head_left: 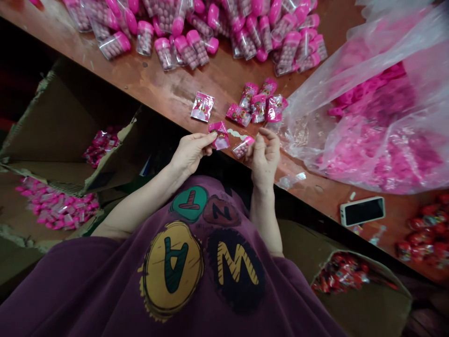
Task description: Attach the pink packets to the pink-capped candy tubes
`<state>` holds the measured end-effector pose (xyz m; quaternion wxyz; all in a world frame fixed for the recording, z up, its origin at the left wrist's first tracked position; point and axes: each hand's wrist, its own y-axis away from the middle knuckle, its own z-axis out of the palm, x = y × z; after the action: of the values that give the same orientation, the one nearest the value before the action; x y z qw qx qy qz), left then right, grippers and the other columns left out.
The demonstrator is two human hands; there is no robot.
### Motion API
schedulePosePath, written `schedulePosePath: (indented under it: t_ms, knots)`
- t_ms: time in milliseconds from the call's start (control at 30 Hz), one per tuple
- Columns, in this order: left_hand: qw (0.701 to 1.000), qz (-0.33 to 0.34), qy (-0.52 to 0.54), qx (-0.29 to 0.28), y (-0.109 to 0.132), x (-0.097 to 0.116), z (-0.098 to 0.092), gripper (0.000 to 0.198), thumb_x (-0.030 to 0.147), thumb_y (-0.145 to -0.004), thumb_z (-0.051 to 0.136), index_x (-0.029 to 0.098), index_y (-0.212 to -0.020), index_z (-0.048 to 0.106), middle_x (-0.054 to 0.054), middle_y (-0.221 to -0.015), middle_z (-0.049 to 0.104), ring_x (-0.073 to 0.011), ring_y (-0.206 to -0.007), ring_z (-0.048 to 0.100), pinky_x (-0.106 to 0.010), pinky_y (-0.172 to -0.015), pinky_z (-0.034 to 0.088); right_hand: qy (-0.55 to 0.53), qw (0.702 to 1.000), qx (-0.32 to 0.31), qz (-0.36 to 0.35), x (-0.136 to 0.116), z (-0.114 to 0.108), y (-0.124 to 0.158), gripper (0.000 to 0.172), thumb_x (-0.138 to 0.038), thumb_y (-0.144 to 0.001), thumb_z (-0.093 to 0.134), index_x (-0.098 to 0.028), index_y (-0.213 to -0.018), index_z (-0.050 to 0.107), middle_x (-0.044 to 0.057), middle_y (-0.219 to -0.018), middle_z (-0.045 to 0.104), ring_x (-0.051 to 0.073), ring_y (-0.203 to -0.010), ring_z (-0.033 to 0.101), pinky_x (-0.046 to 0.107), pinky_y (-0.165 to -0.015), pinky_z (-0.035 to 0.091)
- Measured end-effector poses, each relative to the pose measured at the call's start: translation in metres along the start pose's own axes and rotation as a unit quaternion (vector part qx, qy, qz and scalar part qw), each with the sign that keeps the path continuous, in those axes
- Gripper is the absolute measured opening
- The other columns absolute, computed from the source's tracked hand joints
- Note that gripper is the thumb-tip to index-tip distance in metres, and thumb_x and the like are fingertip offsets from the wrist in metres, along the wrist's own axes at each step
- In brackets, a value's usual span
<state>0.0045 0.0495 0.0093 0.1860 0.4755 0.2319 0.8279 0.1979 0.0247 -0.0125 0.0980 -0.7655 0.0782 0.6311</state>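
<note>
My left hand (192, 152) pinches a small pink printed wrapper (220, 135) between thumb and fingers at the table's near edge. Close beside it, my right hand (264, 154) is closed, its curled fingers against a small clear jar (242, 148) with a pink lid and pink beads inside. The jar is tilted; how the fingers grip it is partly hidden. Just beyond the left hand a flat pink wrapper (202, 106) lies on the table. Several pink wrapped jars (258, 107) are grouped beyond the right hand.
Many pink-lidded jars (187, 51) cover the back of the brown table (150, 84). A clear plastic bag (379, 140) of pink pieces fills the right, near a phone (363, 211) and red packets (428, 229). Below stand cardboard boxes (45, 121) with pink and red goods.
</note>
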Motion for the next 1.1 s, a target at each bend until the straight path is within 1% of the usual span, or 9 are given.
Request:
schedulePosePath:
  t_ms: [100,200,433,567,667,767,900,1000,1100]
  knots:
    - [1.000,0.004,0.003,0.009,-0.002,-0.003,-0.001,0.037,0.036,-0.075,0.095,0.015,-0.062,0.067,0.000,-0.060,0.062,-0.0060,-0.052,0.051,-0.022,-0.053,0.040,0.126,0.991,0.035,-0.041,0.006,-0.017,0.002,0.036,-0.058,-0.105,0.052,-0.026,-0.117,0.063,0.003,-0.091,0.069,0.021,-0.083,0.069,0.043,-0.087,0.060]
    - [1.000,0.010,-0.001,0.014,-0.002,-0.007,0.001,0.037,0.038,-0.077,0.094,0.015,-0.063,0.068,0.000,-0.061,0.063,-0.0060,-0.053,0.051,-0.022,-0.054,0.041,0.208,0.975,0.037,-0.068,0.006,-0.021,0.009,0.035,-0.051,-0.107,0.049,-0.023,-0.113,0.068,0.009,-0.112,0.074,0.024,-0.106,0.071,0.046,-0.100,0.056]
    - [0.998,0.045,-0.005,0.047,0.000,-0.012,0.001,0.034,0.039,-0.079,0.092,0.015,-0.066,0.071,-0.001,-0.063,0.066,-0.0055,-0.053,0.052,-0.021,-0.052,0.040,0.248,0.965,0.079,-0.030,0.001,-0.015,0.021,0.033,-0.048,-0.106,0.051,-0.020,-0.113,0.067,0.010,-0.104,0.073,0.024,-0.097,0.070,0.044,-0.096,0.055]
    - [0.997,0.046,-0.009,0.066,0.000,-0.013,0.003,0.033,0.038,-0.080,0.091,0.016,-0.068,0.070,0.000,-0.063,0.065,-0.0056,-0.052,0.052,-0.021,-0.052,0.040,0.297,0.951,0.079,0.021,-0.001,-0.006,0.021,0.050,-0.062,-0.100,0.058,-0.019,-0.125,0.063,0.006,-0.089,0.070,0.025,-0.087,0.069,0.051,-0.097,0.054]
    - [0.997,0.043,-0.008,0.065,0.001,-0.014,0.007,0.032,0.037,-0.081,0.090,0.016,-0.068,0.069,0.000,-0.062,0.065,-0.0057,-0.052,0.052,-0.021,-0.052,0.040,0.317,0.946,0.058,0.005,0.001,0.007,0.016,0.068,-0.067,-0.091,0.068,-0.018,-0.137,0.056,0.017,-0.122,0.071,0.035,-0.119,0.066,0.063,-0.113,0.045]
    - [0.997,0.039,-0.001,0.065,0.002,-0.013,0.009,0.031,0.036,-0.082,0.089,0.017,-0.068,0.069,0.001,-0.063,0.065,-0.0056,-0.053,0.053,-0.021,-0.053,0.040,0.316,0.948,0.030,-0.004,0.006,0.015,0.009,0.067,-0.056,-0.092,0.072,-0.019,-0.144,0.051,0.021,-0.144,0.062,0.040,-0.138,0.056,0.067,-0.119,0.039]
    - [0.996,0.039,0.008,0.077,0.002,-0.010,0.006,0.031,0.035,-0.084,0.088,0.017,-0.069,0.068,0.001,-0.064,0.064,-0.0055,-0.052,0.052,-0.022,-0.053,0.040,0.239,0.971,0.010,-0.017,0.011,0.014,0.010,0.054,-0.041,-0.095,0.066,-0.023,-0.145,0.052,0.015,-0.132,0.067,0.034,-0.122,0.065,0.063,-0.114,0.046]
    - [0.996,0.035,0.010,0.087,0.002,-0.008,0.006,0.033,0.037,-0.084,0.088,0.017,-0.069,0.067,0.001,-0.063,0.063,-0.0056,-0.052,0.051,-0.022,-0.053,0.041,0.107,0.994,-0.004,-0.019,0.009,0.013,0.017,0.051,-0.044,-0.097,0.066,-0.029,-0.143,0.053,0.007,-0.113,0.068,0.024,-0.099,0.068,0.049,-0.100,0.057]
    - [0.996,0.034,0.012,0.087,0.003,-0.007,0.008,0.035,0.039,-0.085,0.087,0.017,-0.069,0.065,0.001,-0.064,0.063,-0.0057,-0.053,0.051,-0.022,-0.054,0.042,0.024,1.000,-0.011,-0.006,0.005,0.016,0.024,0.051,-0.047,-0.096,0.070,-0.035,-0.142,0.052,0.004,-0.107,0.065,0.021,-0.094,0.066,0.042,-0.093,0.059]
